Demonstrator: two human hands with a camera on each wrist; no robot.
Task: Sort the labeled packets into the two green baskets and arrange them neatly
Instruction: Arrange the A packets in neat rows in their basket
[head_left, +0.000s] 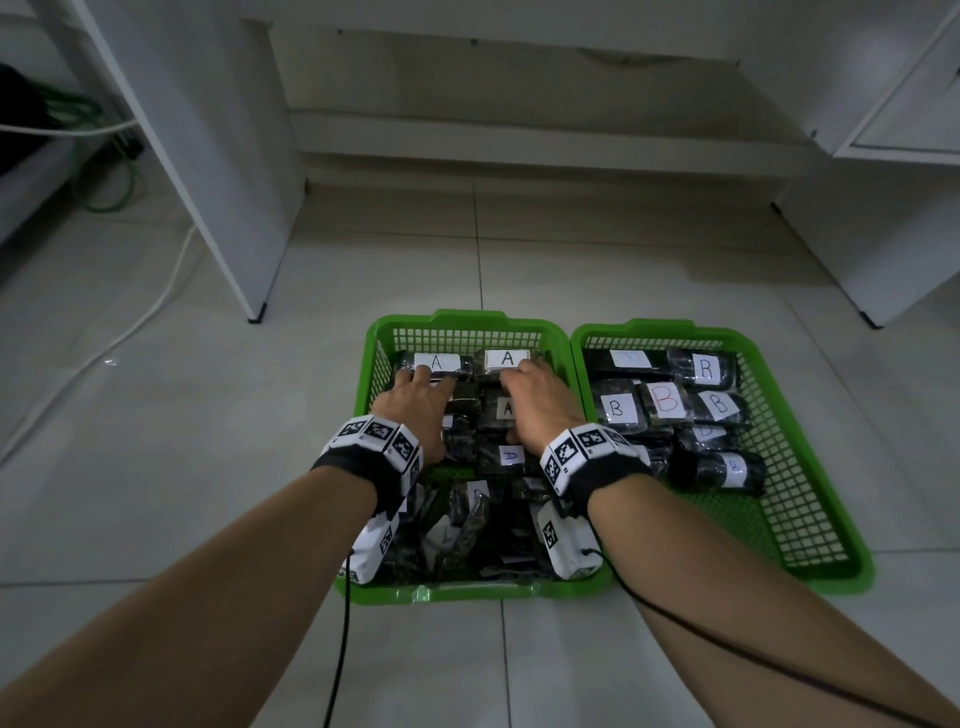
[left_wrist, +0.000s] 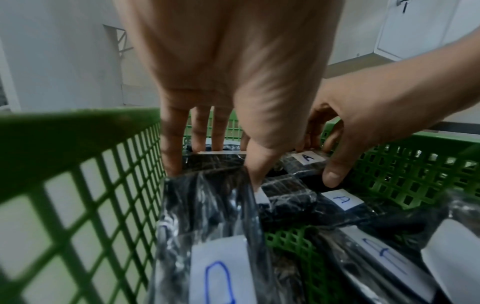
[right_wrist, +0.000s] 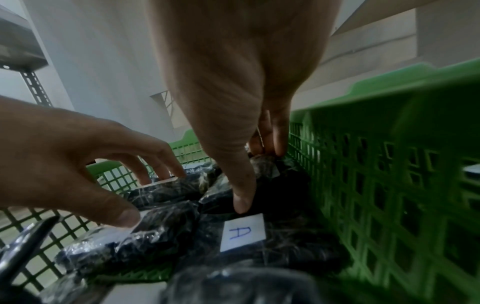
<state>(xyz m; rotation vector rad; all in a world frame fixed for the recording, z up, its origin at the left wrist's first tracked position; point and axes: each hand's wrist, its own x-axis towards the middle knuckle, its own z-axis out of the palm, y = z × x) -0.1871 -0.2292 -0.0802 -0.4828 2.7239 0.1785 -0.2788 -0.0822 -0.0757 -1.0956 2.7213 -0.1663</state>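
Observation:
Two green baskets stand side by side on the floor. The left basket (head_left: 467, 318) holds black plastic-wrapped packets with white "A" labels. The right basket (head_left: 831, 467) holds "B" packets (head_left: 666, 399), mostly at its far end. My left hand (head_left: 423, 387) grips the far-left A packet (head_left: 436, 362), fingers over its far edge and thumb on its near side (left_wrist: 228, 162). My right hand (head_left: 524, 387) grips the neighbouring A packet (head_left: 506, 358) in the same way (right_wrist: 255, 176). Both packets lie in the back row. More A packets (head_left: 510, 455) lie loosely behind the hands.
A white cabinet leg (head_left: 257, 312) stands left of the baskets and another cabinet (head_left: 872, 260) stands at the right. A white cable (head_left: 130, 322) runs across the tiled floor at the left. The near half of the right basket shows bare mesh (head_left: 779, 530).

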